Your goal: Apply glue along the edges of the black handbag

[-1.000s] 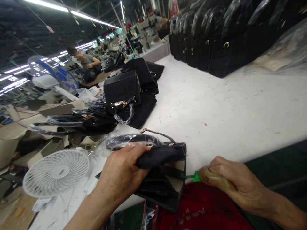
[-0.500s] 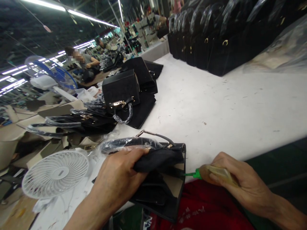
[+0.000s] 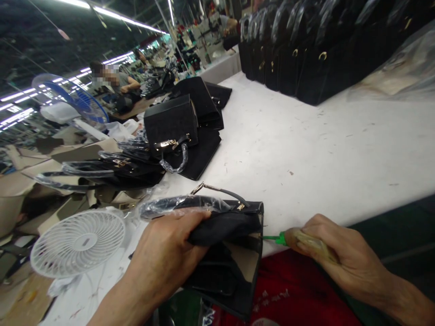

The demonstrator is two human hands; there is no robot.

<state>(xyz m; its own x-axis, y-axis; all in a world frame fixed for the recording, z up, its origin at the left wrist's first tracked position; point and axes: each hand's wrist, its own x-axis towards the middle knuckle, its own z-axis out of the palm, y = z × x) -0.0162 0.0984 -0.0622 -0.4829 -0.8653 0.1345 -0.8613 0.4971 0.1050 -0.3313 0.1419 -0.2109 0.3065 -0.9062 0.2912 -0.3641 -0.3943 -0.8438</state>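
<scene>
My left hand (image 3: 170, 246) grips a black handbag (image 3: 234, 280) at the table's near edge, thumb on top and fingers hidden inside it. The bag's handle (image 3: 183, 204) is wrapped in clear plastic, and a thin strap with gold-coloured hardware (image 3: 240, 206) arches over its top. My right hand (image 3: 340, 253) is closed around a soft, amber squeeze bottle (image 3: 306, 242) with a green nozzle (image 3: 280, 238). The thin green tip points left and meets the bag's right side edge; whether it touches is hard to tell. Beige panel (image 3: 249, 260) shows within the bag's open side.
A white fan (image 3: 79, 242) stands at the left. Black handbags (image 3: 171, 122) lie farther back on the white table (image 3: 306, 158). A row of upright handbags (image 3: 288, 63) fills the far right, beside clear plastic (image 3: 401, 72). A co-worker (image 3: 120, 86) sits beyond a blue fan (image 3: 88, 106).
The nozzle tip has moved slightly up along the bag's side edge with my right hand's bottle. My left hand keeps its grip on the handbag.
</scene>
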